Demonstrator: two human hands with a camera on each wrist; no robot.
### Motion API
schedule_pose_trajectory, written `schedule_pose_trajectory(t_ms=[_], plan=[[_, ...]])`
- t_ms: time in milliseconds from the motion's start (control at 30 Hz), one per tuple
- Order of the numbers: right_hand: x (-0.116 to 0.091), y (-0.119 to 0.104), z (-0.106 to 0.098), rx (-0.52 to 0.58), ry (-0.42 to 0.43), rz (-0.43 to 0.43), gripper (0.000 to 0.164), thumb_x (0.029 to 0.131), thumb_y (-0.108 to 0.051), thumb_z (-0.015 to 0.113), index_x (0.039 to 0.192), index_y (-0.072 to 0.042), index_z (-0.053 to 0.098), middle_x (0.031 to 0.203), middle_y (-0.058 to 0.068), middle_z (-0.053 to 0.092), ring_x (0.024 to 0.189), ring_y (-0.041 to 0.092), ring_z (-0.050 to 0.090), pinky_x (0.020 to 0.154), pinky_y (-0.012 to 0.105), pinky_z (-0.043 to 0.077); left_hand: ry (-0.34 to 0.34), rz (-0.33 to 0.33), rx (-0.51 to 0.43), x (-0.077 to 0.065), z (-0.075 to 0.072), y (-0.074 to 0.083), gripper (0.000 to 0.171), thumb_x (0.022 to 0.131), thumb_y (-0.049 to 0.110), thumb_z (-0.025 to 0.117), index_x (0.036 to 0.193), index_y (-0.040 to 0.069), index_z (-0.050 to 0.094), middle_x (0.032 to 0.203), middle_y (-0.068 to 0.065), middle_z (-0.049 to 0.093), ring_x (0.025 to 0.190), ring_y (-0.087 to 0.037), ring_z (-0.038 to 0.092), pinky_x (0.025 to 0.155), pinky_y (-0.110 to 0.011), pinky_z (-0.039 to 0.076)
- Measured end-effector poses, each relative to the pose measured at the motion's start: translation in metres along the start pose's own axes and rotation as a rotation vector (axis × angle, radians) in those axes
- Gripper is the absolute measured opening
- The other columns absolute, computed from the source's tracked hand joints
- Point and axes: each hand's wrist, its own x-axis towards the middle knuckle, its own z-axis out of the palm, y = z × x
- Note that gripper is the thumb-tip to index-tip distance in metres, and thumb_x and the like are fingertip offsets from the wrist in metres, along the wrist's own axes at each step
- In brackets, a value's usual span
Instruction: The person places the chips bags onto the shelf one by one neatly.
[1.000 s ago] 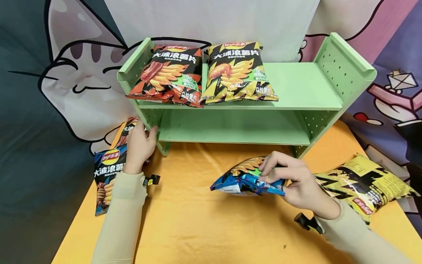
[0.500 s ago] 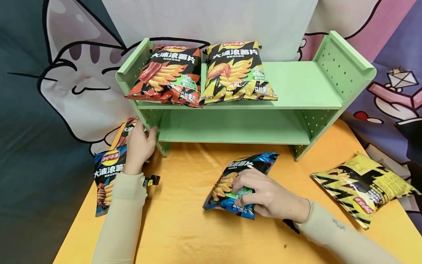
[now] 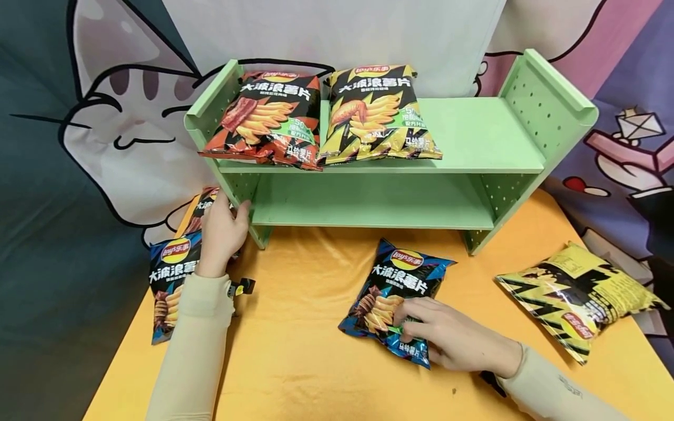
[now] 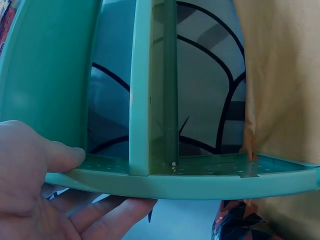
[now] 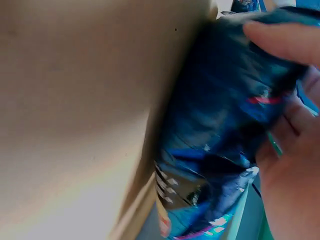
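Observation:
My right hand [image 3: 453, 339] grips a blue and black bag of potato chips [image 3: 387, 278] by its lower right side. The bag's printed front faces up toward the head view, its top pointing to the shelf. In the right wrist view, the thumb lies on the bag's dark blue side [image 5: 215, 110], close over the table. At the left, my left hand [image 3: 225, 234] holds the left side panel of a light green two-tier shelf [image 3: 484, 134]. The left wrist view has the thumb on one face of that panel [image 4: 225, 186] and the fingers on the other.
A red chip bag [image 3: 263, 120] and a yellow one [image 3: 374, 117] stand on the upper tier. Beyond my left forearm lie another blue chip bag [image 3: 171, 280] and a dark red one [image 3: 205, 202]. A yellow bag [image 3: 579, 292] lies on the orange tablecloth [image 3: 295, 362] at right.
My right hand has moved left, then slightly back right, and toward me. The blue bag has turned from nearly edge-on to face-up. The left hand has stayed on the shelf panel.

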Motion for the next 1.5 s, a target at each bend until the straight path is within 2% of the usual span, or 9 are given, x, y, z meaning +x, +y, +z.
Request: schedule_pose_trajectory(t_ms=[233, 433, 633, 700, 800, 1000, 1133, 1267, 1500], plan=[[-0.012, -0.008, -0.008, 0.049, -0.012, 0.042, 0.067, 0.057, 0.005, 0.059, 0.114, -0.031, 0.068, 0.133, -0.007, 0.058, 0.119, 0.01, 0.056, 0.104, 0.023, 0.039, 0.002, -0.004, 0.008, -0.002, 0.001, -0.002, 0.045, 0.104, 0.024, 0.058, 0.146, 0.009, 0.052, 0.136, -0.024, 0.067, 0.111, -0.049, 0.068, 0.089, -0.067, 0.051], [-0.017, -0.011, -0.015, 0.072, 0.173, 0.144, 0.057, 0.064, 0.004, 0.068, 0.114, -0.024, 0.071, 0.123, -0.006, 0.063, 0.111, 0.009, 0.059, 0.093, 0.018, 0.045, 0.003, 0.015, 0.007, -0.003, 0.003, -0.002, 0.045, 0.103, 0.022, 0.059, 0.145, 0.007, 0.053, 0.134, -0.024, 0.068, 0.103, -0.049, 0.07, 0.082, -0.065, 0.052], [-0.016, -0.017, -0.027, -0.08, 0.264, 0.754, 0.009, 0.091, -0.022, 0.077, 0.098, -0.021, 0.071, 0.088, -0.015, 0.066, 0.078, 0.0, 0.061, 0.067, 0.024, 0.052, 0.018, 0.04, 0.004, -0.001, 0.001, 0.0, 0.044, 0.103, 0.022, 0.06, 0.145, 0.008, 0.054, 0.132, -0.024, 0.069, 0.101, -0.048, 0.071, 0.079, -0.065, 0.052], [-0.013, -0.017, -0.028, -0.07, 0.188, 0.953, 0.028, 0.1, -0.04, 0.068, 0.11, -0.015, 0.071, 0.086, -0.01, 0.069, 0.074, 0.002, 0.061, 0.064, 0.028, 0.051, 0.017, 0.042, 0.002, -0.001, 0.0, 0.0, 0.045, 0.103, 0.022, 0.059, 0.145, 0.008, 0.053, 0.133, -0.024, 0.069, 0.102, -0.048, 0.071, 0.08, -0.065, 0.052], [-0.008, -0.015, -0.026, -0.028, 0.058, 1.107, 0.068, 0.103, -0.059, 0.052, 0.14, -0.002, 0.059, 0.094, -0.002, 0.074, 0.076, 0.005, 0.063, 0.066, 0.032, 0.05, 0.013, 0.039, 0.001, -0.001, 0.0, -0.001, 0.045, 0.103, 0.022, 0.059, 0.145, 0.008, 0.053, 0.134, -0.024, 0.068, 0.105, -0.049, 0.07, 0.082, -0.066, 0.051], [0.003, -0.009, -0.012, -0.001, -0.011, 1.124, 0.094, 0.103, -0.068, 0.041, 0.159, 0.007, 0.03, 0.128, 0.023, 0.069, 0.078, 0.028, 0.07, 0.065, 0.042, 0.053, 0.017, 0.041, 0.005, -0.001, 0.0, -0.002, 0.043, 0.103, 0.022, 0.06, 0.143, 0.008, 0.054, 0.133, -0.023, 0.068, 0.109, -0.049, 0.069, 0.085, -0.067, 0.05], [0.013, -0.005, -0.005, 0.023, -0.054, 1.141, 0.101, 0.102, -0.074, 0.033, 0.162, 0.006, 0.017, 0.162, 0.032, 0.034, 0.079, 0.042, 0.07, 0.062, 0.051, 0.053, 0.013, 0.038, -0.003, 0.0, 0.0, -0.002, 0.044, 0.103, 0.022, 0.06, 0.145, 0.008, 0.053, 0.135, -0.023, 0.067, 0.111, -0.048, 0.068, 0.086, -0.067, 0.05], [0.023, 0.001, 0.0, 0.062, -0.089, 1.198, 0.11, 0.097, -0.082, 0.031, 0.164, 0.002, 0.006, 0.165, 0.032, 0.027, 0.052, 0.026, 0.056, 0.044, 0.039, 0.035, 0.008, 0.035, -0.004, 0.001, -0.001, -0.001, 0.045, 0.103, 0.021, 0.06, 0.145, 0.008, 0.053, 0.137, -0.023, 0.067, 0.114, -0.048, 0.068, 0.089, -0.067, 0.05], [0.037, 0.013, 0.01, -0.065, -0.067, 1.208, 0.131, 0.083, -0.095, 0.037, 0.164, 0.005, 0.012, 0.156, 0.034, 0.044, 0.058, 0.023, 0.06, 0.043, 0.034, 0.037, 0.008, 0.025, -0.007, 0.001, -0.002, 0.001, 0.045, 0.102, 0.021, 0.061, 0.144, 0.008, 0.054, 0.136, -0.022, 0.067, 0.116, -0.048, 0.067, 0.091, -0.068, 0.05]])
